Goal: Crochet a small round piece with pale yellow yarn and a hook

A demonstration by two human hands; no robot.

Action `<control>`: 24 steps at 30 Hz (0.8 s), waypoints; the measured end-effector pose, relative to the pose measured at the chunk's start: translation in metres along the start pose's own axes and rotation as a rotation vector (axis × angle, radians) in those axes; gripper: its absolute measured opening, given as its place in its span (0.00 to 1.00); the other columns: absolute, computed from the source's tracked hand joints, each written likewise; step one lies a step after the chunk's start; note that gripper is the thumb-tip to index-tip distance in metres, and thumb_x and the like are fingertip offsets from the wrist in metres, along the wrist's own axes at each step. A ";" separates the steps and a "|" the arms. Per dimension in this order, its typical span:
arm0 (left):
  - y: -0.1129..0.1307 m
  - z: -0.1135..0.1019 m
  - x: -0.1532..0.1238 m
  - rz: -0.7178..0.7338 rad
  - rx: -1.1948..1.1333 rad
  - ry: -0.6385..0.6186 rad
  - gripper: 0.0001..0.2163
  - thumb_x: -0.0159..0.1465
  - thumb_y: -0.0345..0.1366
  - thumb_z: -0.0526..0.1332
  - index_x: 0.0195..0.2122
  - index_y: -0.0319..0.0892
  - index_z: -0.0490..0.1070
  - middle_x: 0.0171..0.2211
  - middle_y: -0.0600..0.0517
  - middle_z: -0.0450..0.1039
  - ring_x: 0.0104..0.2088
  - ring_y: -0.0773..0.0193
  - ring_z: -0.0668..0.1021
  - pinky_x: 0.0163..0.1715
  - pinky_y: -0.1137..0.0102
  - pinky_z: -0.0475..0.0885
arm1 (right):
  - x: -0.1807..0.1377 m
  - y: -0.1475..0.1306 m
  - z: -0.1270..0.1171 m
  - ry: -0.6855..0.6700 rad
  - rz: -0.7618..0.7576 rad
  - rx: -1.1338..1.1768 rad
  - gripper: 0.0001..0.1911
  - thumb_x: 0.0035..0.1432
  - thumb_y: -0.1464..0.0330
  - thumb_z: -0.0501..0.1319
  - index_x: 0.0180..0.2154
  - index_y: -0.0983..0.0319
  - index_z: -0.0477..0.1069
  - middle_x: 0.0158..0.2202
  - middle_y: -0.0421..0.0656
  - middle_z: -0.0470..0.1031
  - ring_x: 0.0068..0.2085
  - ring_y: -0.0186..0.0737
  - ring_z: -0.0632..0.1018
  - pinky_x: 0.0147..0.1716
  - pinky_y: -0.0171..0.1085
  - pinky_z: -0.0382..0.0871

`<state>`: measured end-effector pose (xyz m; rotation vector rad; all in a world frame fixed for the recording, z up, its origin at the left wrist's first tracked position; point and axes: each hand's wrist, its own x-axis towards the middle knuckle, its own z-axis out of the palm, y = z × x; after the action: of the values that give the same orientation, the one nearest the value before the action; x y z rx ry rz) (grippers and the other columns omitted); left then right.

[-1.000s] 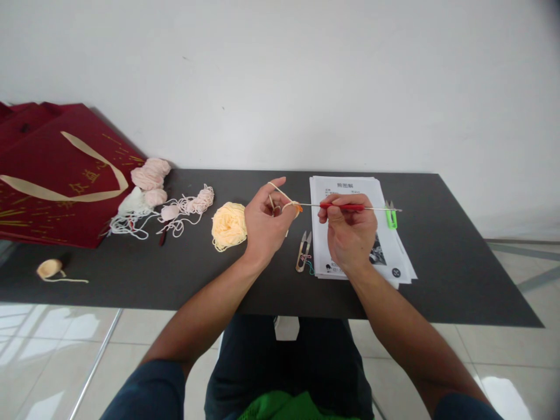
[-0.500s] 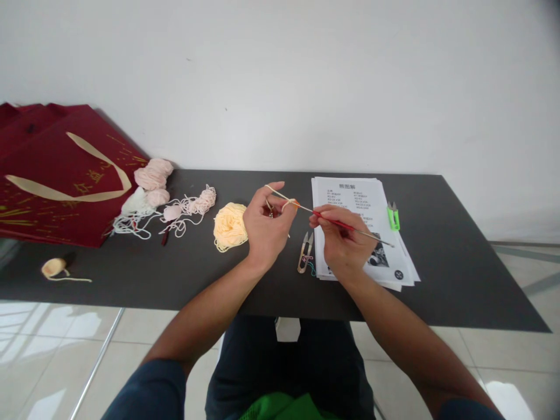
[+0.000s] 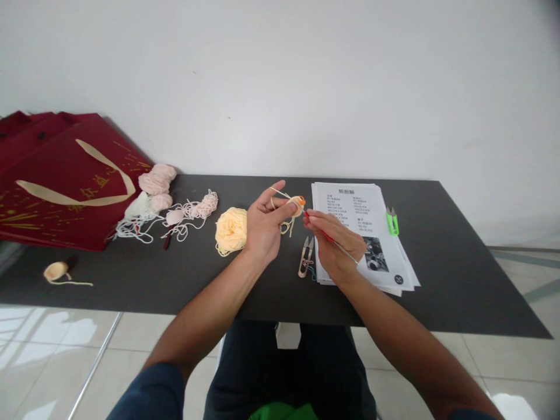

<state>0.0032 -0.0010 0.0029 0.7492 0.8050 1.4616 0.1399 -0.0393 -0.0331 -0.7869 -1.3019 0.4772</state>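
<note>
Between thumb and fingers, my left hand (image 3: 265, 224) pinches a small pale-yellow crochet piece (image 3: 298, 204) with an orange marker on it. A strand of yarn runs over the raised index finger. My right hand (image 3: 336, 242) grips a red-handled crochet hook (image 3: 327, 236), its tip close to the crochet piece; whether a loop sits on the tip is too small to tell. Beside my left wrist lies a ball of pale-yellow yarn (image 3: 231, 230). Thread snips (image 3: 305, 256) rest on the table just below the space between my hands.
Printed sheets (image 3: 385, 204) lie under and beyond my right hand, with green snips (image 3: 392, 221) on their right edge. At left stand dark red paper bags (image 3: 65, 175), pink yarn (image 3: 156, 179), white yarn (image 3: 137, 207) and a small cream crocheted cup (image 3: 56, 270). The dark table (image 3: 459, 280) ends close to my lap.
The crochet piece now shows above my left thumb, with a yarn tail hanging down. My right hand has turned, bringing the hook more steeply slanted and its handle nearer my left hand.
</note>
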 end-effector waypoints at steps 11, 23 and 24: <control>0.003 -0.003 0.004 -0.009 0.088 -0.123 0.32 0.47 0.32 0.79 0.55 0.45 0.78 0.25 0.61 0.75 0.25 0.72 0.74 0.32 0.73 0.72 | 0.024 0.003 -0.007 0.061 0.267 0.334 0.05 0.60 0.69 0.72 0.38 0.53 0.79 0.40 0.38 0.85 0.33 0.33 0.82 0.33 0.36 0.78; -0.002 -0.003 -0.007 0.275 0.492 -0.010 0.24 0.54 0.27 0.67 0.54 0.44 0.78 0.25 0.59 0.75 0.23 0.71 0.72 0.25 0.73 0.67 | 0.018 -0.017 -0.013 0.042 0.122 -0.011 0.05 0.61 0.66 0.71 0.38 0.53 0.77 0.38 0.41 0.83 0.41 0.42 0.83 0.43 0.45 0.78; -0.002 -0.002 -0.008 0.290 0.497 -0.021 0.24 0.54 0.27 0.66 0.54 0.45 0.78 0.25 0.59 0.75 0.23 0.71 0.72 0.25 0.73 0.67 | 0.019 -0.017 -0.013 0.056 0.161 0.019 0.05 0.61 0.66 0.71 0.38 0.53 0.77 0.38 0.40 0.83 0.40 0.40 0.83 0.41 0.44 0.78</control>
<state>0.0029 -0.0091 0.0002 1.2971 1.0956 1.5192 0.1553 -0.0402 -0.0086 -0.8878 -1.1856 0.5912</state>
